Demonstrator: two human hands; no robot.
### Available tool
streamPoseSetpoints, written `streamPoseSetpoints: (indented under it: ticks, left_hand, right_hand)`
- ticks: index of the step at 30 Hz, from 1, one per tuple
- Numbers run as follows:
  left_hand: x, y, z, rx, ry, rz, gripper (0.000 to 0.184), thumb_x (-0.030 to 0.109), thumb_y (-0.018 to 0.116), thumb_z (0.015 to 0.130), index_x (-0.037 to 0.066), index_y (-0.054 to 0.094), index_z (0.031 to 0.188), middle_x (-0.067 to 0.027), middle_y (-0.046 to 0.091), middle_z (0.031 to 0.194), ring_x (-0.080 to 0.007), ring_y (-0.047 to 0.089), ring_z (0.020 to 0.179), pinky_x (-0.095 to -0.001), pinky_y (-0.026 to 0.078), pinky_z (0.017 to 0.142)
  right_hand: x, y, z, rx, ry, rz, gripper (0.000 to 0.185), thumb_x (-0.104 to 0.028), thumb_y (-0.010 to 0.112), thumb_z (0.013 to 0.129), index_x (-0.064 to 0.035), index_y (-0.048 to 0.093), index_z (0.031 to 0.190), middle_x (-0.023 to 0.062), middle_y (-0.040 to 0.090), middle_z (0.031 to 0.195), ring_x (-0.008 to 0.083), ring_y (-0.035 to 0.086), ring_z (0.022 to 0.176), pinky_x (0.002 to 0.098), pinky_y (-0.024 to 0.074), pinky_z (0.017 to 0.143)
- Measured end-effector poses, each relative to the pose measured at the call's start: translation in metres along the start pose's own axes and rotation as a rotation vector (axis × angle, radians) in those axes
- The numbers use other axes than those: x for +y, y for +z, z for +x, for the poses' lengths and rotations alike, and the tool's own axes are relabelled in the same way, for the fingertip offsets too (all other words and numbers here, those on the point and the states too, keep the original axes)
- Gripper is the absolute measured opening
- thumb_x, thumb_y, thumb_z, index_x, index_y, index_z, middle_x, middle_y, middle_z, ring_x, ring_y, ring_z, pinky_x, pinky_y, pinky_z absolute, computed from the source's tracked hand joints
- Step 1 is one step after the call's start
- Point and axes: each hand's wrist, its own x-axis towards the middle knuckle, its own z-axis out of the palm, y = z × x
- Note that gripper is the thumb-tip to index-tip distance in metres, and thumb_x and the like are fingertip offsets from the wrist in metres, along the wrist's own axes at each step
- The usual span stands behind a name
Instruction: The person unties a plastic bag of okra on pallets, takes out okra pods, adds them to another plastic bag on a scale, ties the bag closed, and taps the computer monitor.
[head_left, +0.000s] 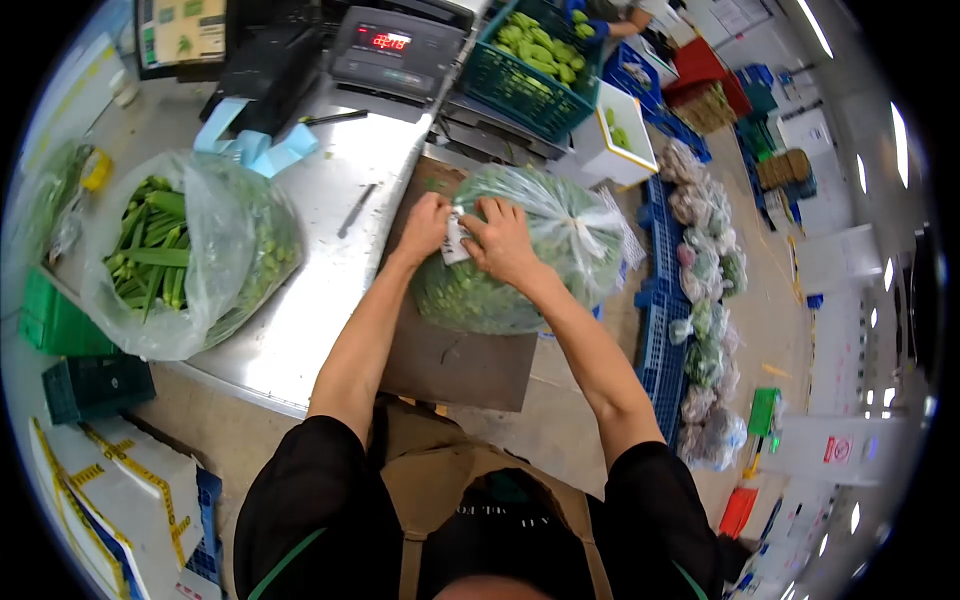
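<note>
A full clear plastic bag [575,262] of green vegetables lies on its side on a brown board, its gathered, tied neck facing right. A white printed label [455,242] is against the bag's left end. My left hand [427,228] is closed at the label's left edge, fingers bent and pinched there. From the other side my right hand [503,243] bends over the bag, its fingertips on the label's right edge. The fingertips partly cover the label. To the left, an open plastic bag [235,250] of okra [155,250] rests on the metal table.
The metal table [290,345] carries a weighing display [395,55], blue paper strips [250,148] and a pen [355,212]. Beyond are a green crate [530,90] of green vegetables and a white foam box [615,135]. Blue crates [662,340] and bagged produce [705,350] stand right; a co-worker's gloved hand [590,28] is behind.
</note>
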Motion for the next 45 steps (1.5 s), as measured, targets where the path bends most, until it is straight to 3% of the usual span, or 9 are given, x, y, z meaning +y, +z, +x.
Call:
streamPoseSetpoints:
  ticks: [8,12,17,23,26,32,35,41,45]
  left_hand:
    - [-0.004,-0.001,0.001,-0.029,-0.009,-0.081,0.02,0.016,0.052,0.086,-0.003,0.055,0.089,-0.0226,0.058,0.09,-0.0394,0.055,0.089,-0.0434,0.044,0.078]
    - [0.0,-0.002,-0.004,-0.054,-0.028,-0.095,0.019,0.015,0.05,0.088,-0.004,0.051,0.087,-0.0227,0.056,0.089,-0.0402,0.054,0.087,-0.0441,0.043,0.077]
    - [-0.004,0.0,-0.005,0.01,0.003,-0.129,0.018,0.014,0.05,0.088,-0.004,0.051,0.088,-0.0221,0.054,0.089,-0.0396,0.053,0.086,-0.0443,0.042,0.077]
    - [0.0,0.003,-0.007,0.05,-0.046,-0.199,0.016,0.013,0.05,0.088,-0.004,0.051,0.089,-0.022,0.055,0.089,-0.0396,0.053,0.086,-0.0441,0.042,0.076]
    - [-0.008,0.008,-0.008,0.082,0.063,-0.165,0.014,0.011,0.051,0.088,-0.003,0.049,0.088,-0.0203,0.055,0.086,-0.0383,0.054,0.082,-0.0414,0.043,0.073]
    - [-0.009,0.005,-0.013,-0.062,0.154,-0.159,0.007,0.006,0.049,0.087,-0.001,0.047,0.085,-0.0204,0.049,0.088,-0.04,0.049,0.084,-0.0458,0.04,0.074]
    - [-0.01,0.008,-0.02,-0.073,0.223,-0.099,0.006,0.005,0.05,0.087,-0.001,0.048,0.086,-0.0207,0.049,0.089,-0.0396,0.05,0.085,-0.0455,0.04,0.075]
    - [-0.008,-0.011,-0.025,-0.219,0.12,-0.085,0.013,0.013,0.054,0.086,0.0,0.052,0.088,-0.0195,0.052,0.095,-0.0382,0.051,0.092,-0.0434,0.041,0.08]
    - [0.016,-0.009,-0.047,-0.118,0.136,-0.072,0.022,0.02,0.061,0.082,0.002,0.058,0.094,-0.0126,0.057,0.091,-0.0313,0.05,0.096,-0.0402,0.04,0.085]
  right_hand:
    - [-0.027,0.031,0.01,-0.042,0.167,-0.271,0.031,-0.024,0.071,0.071,-0.013,0.066,0.1,0.0133,0.05,0.111,0.0343,0.042,0.108,0.0521,0.032,0.084]
    - [-0.03,0.045,0.012,-0.118,0.243,-0.314,0.029,-0.024,0.067,0.076,-0.0121,0.067,0.102,0.0157,0.05,0.108,0.0401,0.04,0.113,0.0592,0.0299,0.089]
    - [-0.003,0.035,0.011,0.11,0.32,-0.078,0.025,-0.022,0.066,0.073,-0.0138,0.069,0.097,0.0065,0.054,0.096,0.0254,0.049,0.094,0.0439,0.0344,0.077]
    - [-0.005,0.031,0.025,-0.065,0.335,-0.176,0.027,-0.029,0.068,0.075,-0.0176,0.07,0.099,0.0092,0.053,0.095,0.0302,0.049,0.096,0.0472,0.0359,0.075]
    - [-0.001,0.035,0.034,-0.135,0.385,-0.17,0.023,-0.032,0.067,0.074,-0.0166,0.073,0.091,0.0115,0.052,0.095,0.0316,0.049,0.095,0.0482,0.0363,0.073]
    - [0.009,0.045,0.029,-0.251,0.38,-0.204,0.027,-0.039,0.067,0.074,-0.0141,0.074,0.081,0.014,0.05,0.096,0.0338,0.048,0.094,0.0499,0.035,0.072]
    - [-0.003,0.034,0.017,-0.282,0.313,-0.241,0.027,-0.039,0.068,0.073,-0.0134,0.073,0.077,0.013,0.049,0.097,0.0336,0.046,0.095,0.0499,0.0334,0.072]
    - [-0.018,0.015,-0.003,-0.323,0.262,-0.14,0.024,-0.036,0.072,0.071,-0.0122,0.072,0.075,0.0095,0.048,0.095,0.0297,0.044,0.096,0.0486,0.0305,0.074]
    - [-0.022,-0.006,-0.011,-0.378,0.251,-0.007,0.017,-0.028,0.072,0.071,-0.012,0.071,0.077,0.0088,0.048,0.098,0.0294,0.044,0.095,0.046,0.0324,0.077]
